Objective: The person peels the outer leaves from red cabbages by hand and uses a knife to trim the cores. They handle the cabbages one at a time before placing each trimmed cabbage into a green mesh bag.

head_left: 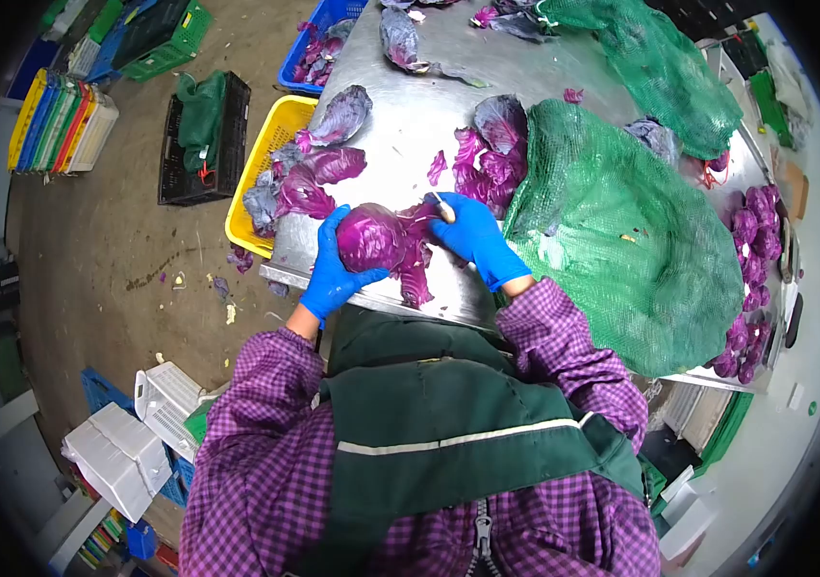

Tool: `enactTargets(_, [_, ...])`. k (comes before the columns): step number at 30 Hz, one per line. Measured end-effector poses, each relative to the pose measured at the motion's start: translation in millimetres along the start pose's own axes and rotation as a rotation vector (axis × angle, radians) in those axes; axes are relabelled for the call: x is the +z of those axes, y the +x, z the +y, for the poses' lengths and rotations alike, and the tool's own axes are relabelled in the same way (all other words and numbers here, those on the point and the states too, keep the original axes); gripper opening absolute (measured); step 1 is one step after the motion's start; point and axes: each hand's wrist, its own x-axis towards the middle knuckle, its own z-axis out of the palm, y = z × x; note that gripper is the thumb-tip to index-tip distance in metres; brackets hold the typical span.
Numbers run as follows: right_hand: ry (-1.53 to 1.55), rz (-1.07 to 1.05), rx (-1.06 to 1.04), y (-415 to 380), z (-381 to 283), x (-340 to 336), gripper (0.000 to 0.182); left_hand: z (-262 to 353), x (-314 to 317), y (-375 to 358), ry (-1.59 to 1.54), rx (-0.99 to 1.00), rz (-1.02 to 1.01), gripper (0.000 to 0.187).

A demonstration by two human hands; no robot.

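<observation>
My left hand (336,264), in a blue glove, cups a purple cabbage (371,238) over the front edge of the metal table (400,125). To its right, my right hand (469,233), also gloved in blue, is closed around what looks like a knife with a pale handle (444,208); I cannot make out its blade. Loose purple leaves (416,274) lie between the hands, beside the cabbage. Whether the right fingers also pinch a leaf is hidden. More cut leaves (492,159) are heaped just beyond the right hand.
A yellow basket (241,197) holding leaves stands against the table's left side, with a blue crate (290,67) behind it. Green mesh sacks (631,240) cover the right part of the table. Several trimmed cabbages (754,240) sit at the far right. A black crate (237,144) rests on the floor.
</observation>
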Motion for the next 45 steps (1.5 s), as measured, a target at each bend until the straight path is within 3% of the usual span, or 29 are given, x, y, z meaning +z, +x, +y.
enactTargets(2, [0.162, 0.008, -0.213, -2.9, -3.2, 10.4, 0.045, 2.1, 0.4, 1.9, -0.041, -0.039, -0.016, 0.112])
enactTargets(3, [0.162, 0.011, -0.213, -5.6, -12.9, 12.4, 0.045, 1.7, 0.0, 2.8, -0.06, -0.043, -0.028, 0.111])
enactTargets(5, [-0.141, -0.176, -0.076, -11.4, -35.3, 11.1, 0.052, 0.5, -2.0, 3.7, -0.074, -0.045, -0.038, 0.111])
enactTargets(10, [-0.103, -0.115, -0.078, 0.3, -22.7, 17.7, 0.036, -1.2, -1.8, 2.3, -0.006, -0.002, -0.032, 0.11])
enactTargets(12, [0.019, 0.137, -0.035, 5.6, -15.0, 15.0, 0.03, 1.3, -1.9, 1.3, 0.004, 0.026, -0.045, 0.109])
enactTargets(13, [0.018, 0.135, -0.04, 11.2, -5.0, 12.5, 0.03, 3.0, -2.7, 1.6, 0.015, 0.056, -0.054, 0.108])
enactTargets(15, [-0.11, 0.162, 0.105, 19.1, 8.1, 3.1, 0.031, 8.3, -0.7, 0.8, 0.092, 0.117, -0.048, 0.107])
enactTargets(17, [-0.01, 0.116, 0.06, 9.4, 8.3, 2.1, 0.035, 12.1, 1.9, 0.8, 0.156, 0.172, -0.05, 0.106])
enactTargets(20, [0.023, 0.02, -0.277, -1.8, -14.9, 8.1, 0.039, 14.5, 3.9, 1.5, 0.13, 0.135, -0.066, 0.106])
enactTargets(21, [0.026, 0.021, -0.276, -2.6, -22.8, 8.2, 0.039, 15.2, 4.1, 1.7, 0.147, 0.148, -0.075, 0.106])
enactTargets(23, [-0.224, -0.2, -0.167, -4.4, -42.3, 0.7, 0.039, 16.2, 4.2, 3.1, 0.164, 0.165, -0.087, 0.106])
enactTargets(28, [-0.209, -0.208, -0.192, 6.7, -38.8, -2.3, 0.036, 15.0, 5.1, 2.6, 0.181, 0.165, -0.082, 0.104])
enactTargets(31, [-0.241, -0.132, -0.155, 7.2, -32.4, 3.3, 0.033, 18.3, 3.5, 3.0, 0.197, 0.173, -0.108, 0.103])
enactTargets(33, [0.008, 0.051, -0.074, 17.5, -10.4, 10.1, 0.028, 15.6, 1.4, 3.5, 0.168, 0.184, -0.105, 0.103])
enactTargets(35, [-0.06, 0.221, 0.035, 29.0, 14.1, 3.6, 0.026, 7.7, -4.0, -0.7, 0.143, 0.19, -0.102, 0.103])
enactTargets(37, [0.017, 0.321, 0.222, 33.5, 39.3, -8.8, 0.028, -0.5, -7.3, -5.2, -0.074, 0.057, -0.051, 0.104])
enactTargets(41, [0.0, 0.39, 0.118, 10.7, 27.8, -18.9, 0.034, 1.6, -13.3, -1.3, -0.255, -0.208, 0.076, 0.097])
enactTargets(45, [0.416, 0.094, 0.07, -14.0, -18.1, 14.8, 0.047, 1.5, -11.8, 4.6, -0.353, -0.277, 0.124, 0.095])
